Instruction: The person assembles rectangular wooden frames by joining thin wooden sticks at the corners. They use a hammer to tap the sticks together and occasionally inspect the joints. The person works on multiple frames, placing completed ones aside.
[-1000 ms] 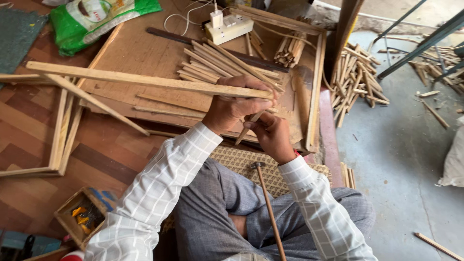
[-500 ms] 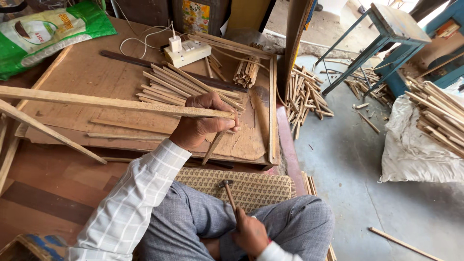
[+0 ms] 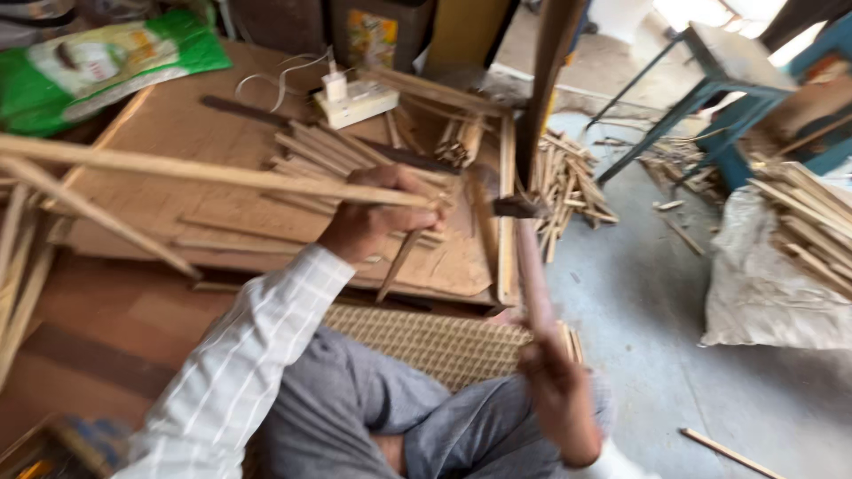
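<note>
head view. left hand (image 3: 377,222): clenched around the near end of a long wooden slat (image 3: 204,170), which runs from the far left edge of the scene across to the hand, lying over a flat wooden board (image 3: 177,115). a short thin stick (image 3: 397,264) sticks out below the same hand, slanting toward the near side; whether the fingers hold it cannot be told.

right hand (image 3: 555,390): closed on the lower end of a hammer (image 3: 524,257), handle upright and blurred, dark head at the top, just right of the slat's end and over the board's right edge.

sleeves: white with a thin check, on both arms. trousers: grey, legs folded at near centre, resting on a woven mat (image 3: 435,341).

on the board, far side: a loose bundle of short wooden sticks (image 3: 328,151), a white power strip (image 3: 355,102) with a plug and white cord, a dark flat blade-like strip (image 3: 244,111).

far left: green printed plastic bag (image 3: 98,62).

left edge: a frame of thin slats (image 3: 35,231), partly cut off.

right of the board: a heap of stick offcuts (image 3: 564,182) on the grey concrete floor (image 3: 657,355). far right: blue metal stand (image 3: 701,98), a white sack (image 3: 768,284) with more sticks laid on it. a single stick (image 3: 728,452) lies on the floor at near right.
</note>
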Demonstrator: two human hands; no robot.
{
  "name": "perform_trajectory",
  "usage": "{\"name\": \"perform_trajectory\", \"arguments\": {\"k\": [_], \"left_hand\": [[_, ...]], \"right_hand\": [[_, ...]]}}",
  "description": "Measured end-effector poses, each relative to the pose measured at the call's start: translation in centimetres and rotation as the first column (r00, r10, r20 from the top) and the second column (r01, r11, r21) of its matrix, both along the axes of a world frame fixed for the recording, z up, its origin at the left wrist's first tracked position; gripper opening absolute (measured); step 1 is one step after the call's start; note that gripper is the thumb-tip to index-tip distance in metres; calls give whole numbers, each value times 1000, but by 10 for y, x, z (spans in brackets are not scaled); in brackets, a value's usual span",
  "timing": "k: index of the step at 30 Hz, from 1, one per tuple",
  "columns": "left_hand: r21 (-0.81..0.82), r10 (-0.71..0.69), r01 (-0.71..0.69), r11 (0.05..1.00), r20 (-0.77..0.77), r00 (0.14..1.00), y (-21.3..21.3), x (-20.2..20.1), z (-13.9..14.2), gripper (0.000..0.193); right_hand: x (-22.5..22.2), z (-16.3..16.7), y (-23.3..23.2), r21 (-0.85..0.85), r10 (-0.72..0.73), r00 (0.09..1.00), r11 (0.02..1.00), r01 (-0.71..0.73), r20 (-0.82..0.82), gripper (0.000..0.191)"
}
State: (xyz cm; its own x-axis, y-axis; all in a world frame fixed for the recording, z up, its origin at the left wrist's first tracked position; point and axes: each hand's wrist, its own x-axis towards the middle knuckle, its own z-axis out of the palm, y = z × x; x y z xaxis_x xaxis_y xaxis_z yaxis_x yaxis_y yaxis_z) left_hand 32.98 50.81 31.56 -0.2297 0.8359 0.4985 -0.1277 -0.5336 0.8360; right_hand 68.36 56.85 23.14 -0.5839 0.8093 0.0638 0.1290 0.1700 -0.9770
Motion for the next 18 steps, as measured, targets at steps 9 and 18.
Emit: {"name": "perform_trajectory", "arguments": {"k": [9, 18], "left_hand": [[-53, 3, 0, 999, 72, 997, 3, -1, -2, 13], [-60, -16, 23, 998, 102, 995, 1, -1, -6, 13]], "right_hand": [[2, 100, 32, 499, -57, 972, 864, -67, 229, 36], [-13, 136, 13, 616, -95, 962, 783, -85, 254, 36]]}}
